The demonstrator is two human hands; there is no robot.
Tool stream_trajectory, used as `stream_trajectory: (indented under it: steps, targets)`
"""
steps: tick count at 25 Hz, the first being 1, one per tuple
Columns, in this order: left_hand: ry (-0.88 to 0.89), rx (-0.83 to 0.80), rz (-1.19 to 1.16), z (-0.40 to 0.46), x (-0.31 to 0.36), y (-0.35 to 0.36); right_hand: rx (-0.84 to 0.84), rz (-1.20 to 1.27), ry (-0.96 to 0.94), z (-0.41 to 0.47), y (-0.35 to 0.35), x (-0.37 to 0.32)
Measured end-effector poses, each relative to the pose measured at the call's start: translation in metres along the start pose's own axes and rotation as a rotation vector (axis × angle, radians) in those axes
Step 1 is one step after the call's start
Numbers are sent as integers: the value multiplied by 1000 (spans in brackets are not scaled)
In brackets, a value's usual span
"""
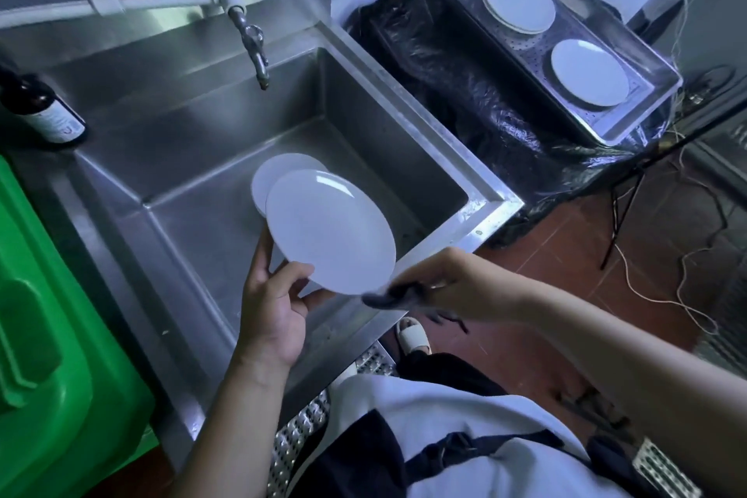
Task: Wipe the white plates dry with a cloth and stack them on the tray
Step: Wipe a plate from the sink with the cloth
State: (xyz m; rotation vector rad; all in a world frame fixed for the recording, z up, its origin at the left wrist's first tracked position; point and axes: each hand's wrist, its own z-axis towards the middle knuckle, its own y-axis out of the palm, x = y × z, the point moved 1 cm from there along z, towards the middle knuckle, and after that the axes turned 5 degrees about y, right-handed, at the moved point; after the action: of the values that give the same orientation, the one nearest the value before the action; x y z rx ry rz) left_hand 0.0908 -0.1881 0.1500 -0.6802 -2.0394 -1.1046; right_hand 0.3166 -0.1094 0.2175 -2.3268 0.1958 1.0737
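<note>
Stainless sink [194,141] holds one white plate [269,174] (partly hidden); above it the left hand [275,303] grips a second plate [329,226] by its rim, the right hand [440,283] clutches a dark cloth [388,297] at its edge, and the steel tray [646,57] beyond carries two plate stacks [517,2].

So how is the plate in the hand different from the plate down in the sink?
The held plate is up in the air, tilted, gripped by the left hand; the sink plate lies flat on the sink bottom. The held plate shows whole; the sink plate is partly hidden behind it. Both are round and white.
</note>
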Motion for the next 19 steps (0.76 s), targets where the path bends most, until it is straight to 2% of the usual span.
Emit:
stream_trajectory:
  steps: [2,4,7,8,9,10,12,15,19]
  targets:
    - [-27,4,-9,-1,-8,3,60,-50,175,0,-25,40]
    - [-52,9,-6,-4,-11,6,258,-94,293,2,-54,76]
    - [-79,-8,20,-6,-15,13,662,-237,213,10,-82,109]
    - [-84,-8,27,-7,-17,17,711,-332,148,14,-79,122]
    - [-85,-8,30,-7,-18,20,666,-442,106,18,-69,139]
    - [-83,-6,30,-6,-19,24,552,-534,117,20,-53,155]
    - [-76,-5,40,-4,-21,32,339,-621,213,17,-22,183]
    - [-62,-18,79,0,-24,49,314,-646,215,13,-12,206]
    - [-56,-60,142,9,-26,86,318,-657,148,9,-51,195]
